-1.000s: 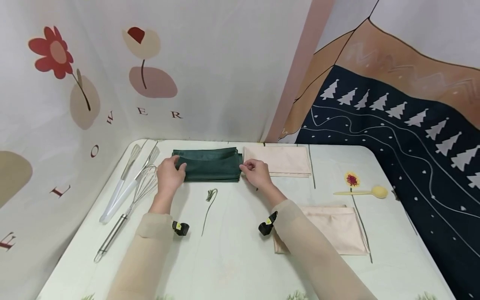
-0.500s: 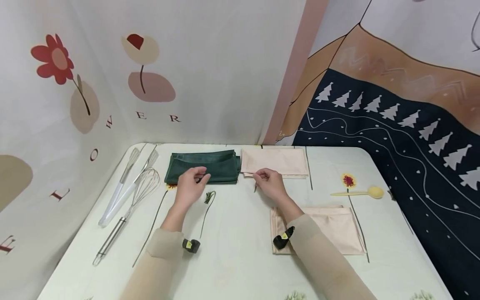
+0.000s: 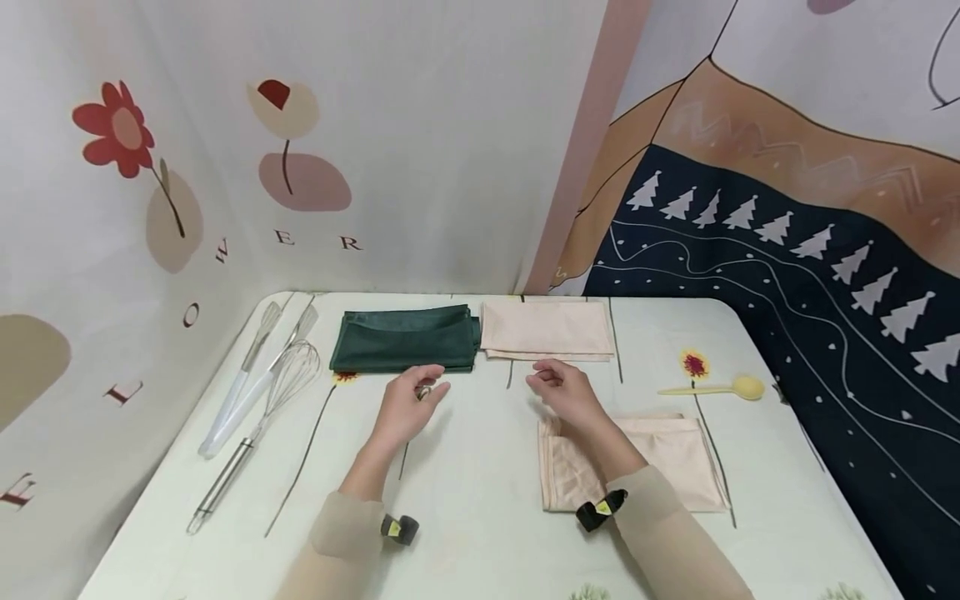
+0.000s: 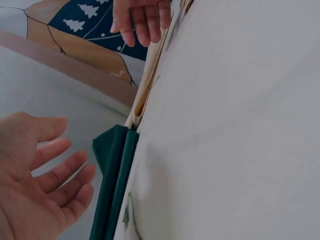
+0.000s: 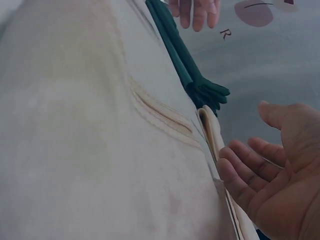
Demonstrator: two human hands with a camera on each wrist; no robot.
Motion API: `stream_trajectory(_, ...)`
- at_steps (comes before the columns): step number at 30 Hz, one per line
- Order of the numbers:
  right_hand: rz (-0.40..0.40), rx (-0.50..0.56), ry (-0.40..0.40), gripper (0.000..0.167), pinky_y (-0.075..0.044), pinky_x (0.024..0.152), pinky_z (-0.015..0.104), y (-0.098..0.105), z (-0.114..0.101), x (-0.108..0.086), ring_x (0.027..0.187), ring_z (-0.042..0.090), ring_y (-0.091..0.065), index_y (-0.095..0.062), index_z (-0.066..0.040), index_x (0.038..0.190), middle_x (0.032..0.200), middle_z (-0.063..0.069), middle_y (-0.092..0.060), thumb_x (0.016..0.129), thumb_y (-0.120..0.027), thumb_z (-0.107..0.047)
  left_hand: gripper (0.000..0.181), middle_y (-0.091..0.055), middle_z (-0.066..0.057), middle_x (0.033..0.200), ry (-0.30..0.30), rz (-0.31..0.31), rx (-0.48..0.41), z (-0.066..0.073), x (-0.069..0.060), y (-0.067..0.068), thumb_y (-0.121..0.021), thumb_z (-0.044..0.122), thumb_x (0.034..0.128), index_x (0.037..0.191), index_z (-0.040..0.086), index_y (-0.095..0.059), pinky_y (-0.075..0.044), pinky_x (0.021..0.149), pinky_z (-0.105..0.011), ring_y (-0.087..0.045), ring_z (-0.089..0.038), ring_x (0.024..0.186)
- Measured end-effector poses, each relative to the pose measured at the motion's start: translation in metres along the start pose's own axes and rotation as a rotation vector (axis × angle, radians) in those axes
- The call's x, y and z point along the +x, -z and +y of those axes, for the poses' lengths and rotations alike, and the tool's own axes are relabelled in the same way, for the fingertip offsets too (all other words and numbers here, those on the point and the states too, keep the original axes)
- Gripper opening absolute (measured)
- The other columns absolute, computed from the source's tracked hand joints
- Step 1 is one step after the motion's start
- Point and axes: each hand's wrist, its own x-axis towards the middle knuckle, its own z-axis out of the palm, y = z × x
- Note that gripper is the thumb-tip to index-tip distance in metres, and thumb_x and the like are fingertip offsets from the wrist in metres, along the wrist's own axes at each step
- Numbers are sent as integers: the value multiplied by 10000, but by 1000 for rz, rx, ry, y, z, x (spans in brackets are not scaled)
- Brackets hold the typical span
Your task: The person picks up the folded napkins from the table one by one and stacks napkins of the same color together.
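Note:
A folded dark green cloth [image 3: 405,337] lies at the back of the table, its right end against a folded pale pink cloth [image 3: 547,327]. Just in front of the green cloth my left hand [image 3: 407,408] hovers with loosely bent fingers and nothing in them. My right hand [image 3: 570,396] is in front of the back pink cloth, above the rear left part of a second folded pink cloth [image 3: 675,467], also holding nothing. In the left wrist view, the left hand [image 4: 45,175] is beside the green cloth [image 4: 112,175]; the right wrist view shows the right hand's [image 5: 280,170] relaxed fingers.
Two white-handled utensils [image 3: 238,387] and a wire whisk with a metal handle [image 3: 225,483] lie along the table's left side. At the right is a yellow spoon [image 3: 746,387]. Printed curtains stand behind the table and on both sides.
Both hands have drawn back from the green cloth toward the front of the table. The left has also moved right, and so has the right. The cloths lie flat and folded as before.

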Motion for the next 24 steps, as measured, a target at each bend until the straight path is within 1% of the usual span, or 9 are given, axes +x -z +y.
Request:
stream_trajectory(4,-14,-2,21,410,-567,811,312,11,2,-13,1029,254,-639,-613,1,1321,1112,100,-679,1003,-662,-253,329,-682,-133,1203,7,-11,-54,-1,-8,-10,-721,164,959,1248,11,-683,-506,995,-453,-628,-281,1108)
stream_trajectory(9,-3,-49,24,419,-552,893,373,17,10,-28,1041,256,-644,-616,-1,1315,1103,79,-684,1003,-663,-277,320,-695,-100,1168,9,-13,-93,-2,-17,-24,-738,157,944,1231,20,-698,-511,979,-449,-635,-262,1080)
stream_trajectory(14,13,-60,10,416,-534,946,416,17,15,-39,1068,258,-653,-618,-13,1314,1109,64,-691,1003,-662,-286,305,-696,-81,1163,-30,-49,-100,0,-21,-39,-725,168,953,1221,24,-701,-517,971,-432,-639,-238,1075)
stream_trajectory(17,42,-42,15,393,-533,958,427,19,14,-45,1070,276,-655,-616,5,1304,1102,83,-689,1000,-667,-240,303,-694,-67,1175,-43,-71,-115,4,-23,-47,-716,180,961,1221,26,-699,-518,975,-421,-639,-226,1081)
stream_trajectory(20,68,-32,17,375,-534,963,425,24,13,-50,1060,278,-654,-616,22,1293,1091,96,-684,995,-671,-198,311,-692,-58,1184,-39,-95,-141,9,-26,-54,-714,193,965,1230,30,-696,-516,981,-414,-640,-223,1092)
stream_trajectory(24,70,-53,16,369,-537,955,411,31,16,-56,1051,264,-655,-614,22,1292,1088,93,-688,997,-670,-192,317,-689,-74,1192,-41,-133,-168,13,-30,-61,-705,206,972,1237,32,-687,-516,983,-419,-640,-243,1101)
